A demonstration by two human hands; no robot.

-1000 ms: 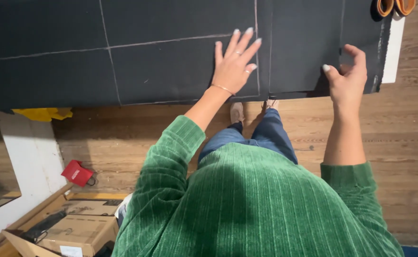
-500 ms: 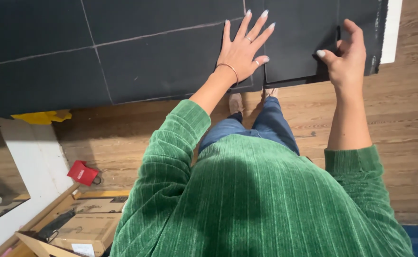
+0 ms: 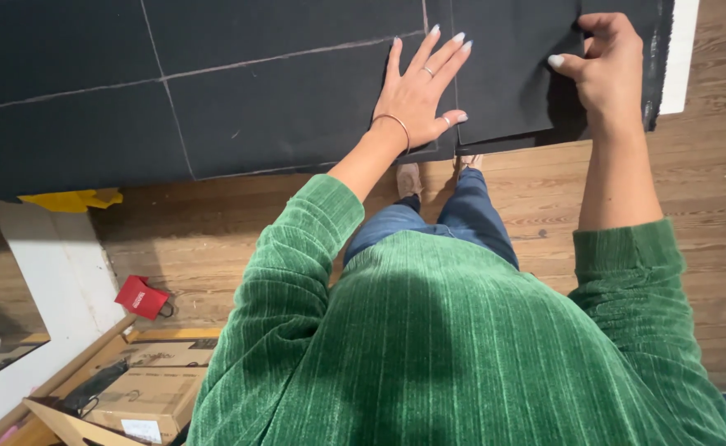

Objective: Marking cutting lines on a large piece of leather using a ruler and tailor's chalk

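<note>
Pressing my left hand (image 3: pixel 419 91) flat, fingers spread, on the black cloth (image 3: pixel 280 99); at three o'clock, my right hand (image 3: pixel 607 66) pinches its edge.

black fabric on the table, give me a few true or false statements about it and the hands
1. The left hand lies flat with fingers spread on the black fabric. True.
2. The right hand holds scissors. False: its grip is on a folded part of the fabric, no tool shows.
3. Pale chalk lines cross the fabric. True.
4. The floor is grey carpet. False: it is wood boards.
5. A red object lies on the floor beside the cardboard box. True.
</note>
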